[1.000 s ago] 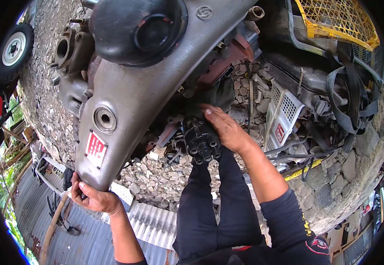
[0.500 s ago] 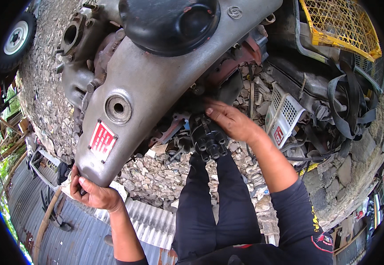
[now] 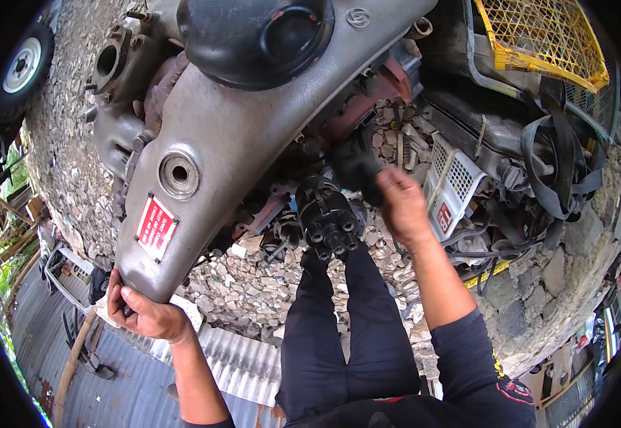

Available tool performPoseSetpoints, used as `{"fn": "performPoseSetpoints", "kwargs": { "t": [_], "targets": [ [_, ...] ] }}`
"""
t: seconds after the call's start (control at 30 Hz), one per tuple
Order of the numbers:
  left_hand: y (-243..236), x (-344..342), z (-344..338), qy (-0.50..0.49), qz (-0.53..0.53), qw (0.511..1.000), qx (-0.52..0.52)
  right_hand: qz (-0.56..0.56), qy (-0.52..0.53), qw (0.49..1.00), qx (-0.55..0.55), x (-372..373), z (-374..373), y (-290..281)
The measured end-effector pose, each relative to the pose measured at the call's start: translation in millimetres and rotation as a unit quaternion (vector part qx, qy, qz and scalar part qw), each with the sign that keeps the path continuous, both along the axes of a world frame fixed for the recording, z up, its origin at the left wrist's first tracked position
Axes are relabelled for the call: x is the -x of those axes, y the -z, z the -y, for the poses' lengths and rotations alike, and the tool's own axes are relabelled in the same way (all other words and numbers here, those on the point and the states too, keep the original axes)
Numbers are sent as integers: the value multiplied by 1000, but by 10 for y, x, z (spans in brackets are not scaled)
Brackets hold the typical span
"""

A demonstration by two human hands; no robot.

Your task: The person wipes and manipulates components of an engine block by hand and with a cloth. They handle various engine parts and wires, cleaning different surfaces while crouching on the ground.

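Note:
A large grey metal valve cover [image 3: 218,135] slants across the top of an engine, with a red and white label [image 3: 156,227] near its lower end. My left hand [image 3: 146,314] is closed round that end, thumb in front. Beside the cover, my right hand [image 3: 405,207] is raised, its fingers curled and partly hidden. It meets a dark, blurred thing [image 3: 357,171] whose kind I cannot make out. Just left of that hand, a black distributor cap [image 3: 328,225] with several round towers sits low on the engine. A round black housing [image 3: 257,39] rests on top of the cover.
Broken stone [image 3: 235,289] covers the ground around my legs. At the right lie a white slotted crate [image 3: 455,182], a black strap [image 3: 546,171] and a yellow mesh basket [image 3: 546,36]. Corrugated sheets [image 3: 243,360] lie at the lower left; a wheel [image 3: 22,65] stands far left.
My right hand has moved right, away from the distributor cap, and its fingers have curled. The engine sits slightly further left in view. My left hand keeps its hold on the cover's end.

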State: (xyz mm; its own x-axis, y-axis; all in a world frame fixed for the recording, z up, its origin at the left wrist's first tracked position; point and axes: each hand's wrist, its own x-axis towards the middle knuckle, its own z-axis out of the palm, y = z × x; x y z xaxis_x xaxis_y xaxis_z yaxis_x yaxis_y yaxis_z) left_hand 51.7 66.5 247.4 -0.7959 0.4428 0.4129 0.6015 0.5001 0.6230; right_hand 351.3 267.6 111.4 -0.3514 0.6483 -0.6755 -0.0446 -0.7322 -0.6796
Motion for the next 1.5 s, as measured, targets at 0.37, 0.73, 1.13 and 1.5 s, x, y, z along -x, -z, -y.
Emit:
{"fn": "performPoseSetpoints", "kwargs": {
  "t": [0.37, 0.73, 1.13, 1.5],
  "targets": [
    [23, 12, 34, 5, 20, 999, -29, 205, -359, 710, -570, 84, -275, 412],
    [43, 23, -11, 1, 16, 999, -33, 255, -166, 797, -522, 151, -435, 440],
    [100, 33, 6, -5, 42, 997, -68, 82, -357, 912, -183, 437, -558, -84],
    [114, 22, -57, -1, 12, 996, -88, 187, -498, 837, -129, 640, -541, -410]
  ]
}}
